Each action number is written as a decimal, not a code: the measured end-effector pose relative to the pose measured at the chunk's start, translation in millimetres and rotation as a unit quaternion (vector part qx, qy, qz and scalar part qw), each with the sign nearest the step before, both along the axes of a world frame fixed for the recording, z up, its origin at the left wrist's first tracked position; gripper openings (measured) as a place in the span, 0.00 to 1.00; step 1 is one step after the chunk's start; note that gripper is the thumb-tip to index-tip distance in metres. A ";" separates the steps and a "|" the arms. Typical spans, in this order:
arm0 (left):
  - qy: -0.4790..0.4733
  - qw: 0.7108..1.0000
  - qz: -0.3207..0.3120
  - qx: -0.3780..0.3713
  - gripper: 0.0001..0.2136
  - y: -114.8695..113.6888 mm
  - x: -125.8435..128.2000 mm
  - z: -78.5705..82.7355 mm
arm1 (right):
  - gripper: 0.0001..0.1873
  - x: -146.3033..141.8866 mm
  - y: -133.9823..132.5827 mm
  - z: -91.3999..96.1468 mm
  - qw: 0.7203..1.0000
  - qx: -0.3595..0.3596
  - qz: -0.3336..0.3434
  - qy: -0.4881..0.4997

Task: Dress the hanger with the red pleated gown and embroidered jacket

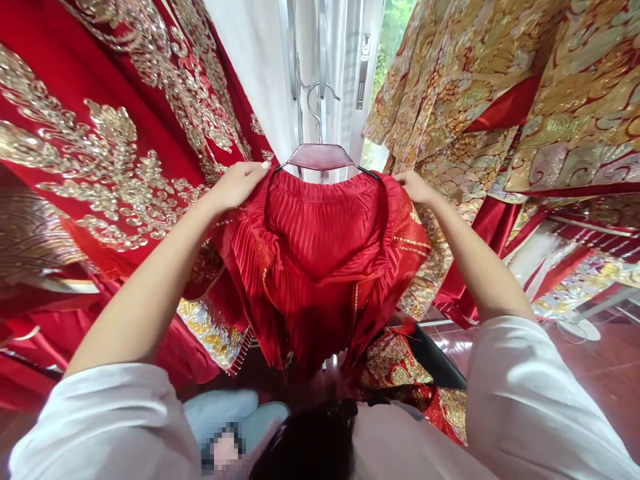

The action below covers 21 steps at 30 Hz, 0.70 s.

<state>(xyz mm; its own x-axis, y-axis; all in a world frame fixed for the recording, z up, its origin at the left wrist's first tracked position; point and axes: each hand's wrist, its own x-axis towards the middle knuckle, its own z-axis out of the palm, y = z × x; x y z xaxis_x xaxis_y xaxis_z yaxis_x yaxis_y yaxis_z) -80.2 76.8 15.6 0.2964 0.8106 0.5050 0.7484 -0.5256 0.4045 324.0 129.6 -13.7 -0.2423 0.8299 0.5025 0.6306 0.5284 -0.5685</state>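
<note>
Plainly, a red garment [320, 267] is held up at the middle of the view, spread between two bare hands. Its thin, slightly glossy cloth is gathered into narrow pleats, and a wide, loose neckline is edged by a ruffled band. The outer parts are trimmed with lines of small gold beading. Within the neck opening sits a hanger [321, 157], topped by a smooth, dark red, flat-sided crosspiece and a thin curved metal hook; whether the hook is hung on anything cannot be told.

By the left hand [239, 187] the garment's left shoulder edge is gripped, with the fingers closed over the cloth and the thumb laid along the top near the end of the crosspiece. By the right hand [416, 187] the opposite shoulder edge is pinched in the same way; its fingertips are partly hidden by the folds.

On the left, a red robe [115, 133] is covered in raised, scrolling gold sequin work. On the right, stiff gold brocade [465, 87] is hung in broad panels. Behind the hanger, pale metal door frames [350, 67] are seen. Lower down, a patterned red and gold cloth [395, 360] is set near the glossy reddish floor [595, 367].
</note>
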 end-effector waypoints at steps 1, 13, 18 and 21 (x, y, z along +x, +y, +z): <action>-0.026 0.999 -0.030 -0.026 0.26 0.5 -5.9 -0.3 | 0.21 -2.3 -6.7 1.6 1.000 0.017 0.008 0.017; -0.038 0.999 -0.007 0.031 0.23 -2.0 -8.1 6.0 | 0.27 -44.7 -31.9 19.3 0.991 0.115 0.032 -0.067; -0.081 0.990 0.057 0.104 0.21 2.9 14.0 12.0 | 0.28 -76.0 -17.5 32.3 0.990 0.115 0.067 -0.054; -0.090 0.983 0.109 0.120 0.22 -3.8 13.2 2.7 | 0.28 -75.1 -21.1 27.9 0.992 0.102 0.063 -0.039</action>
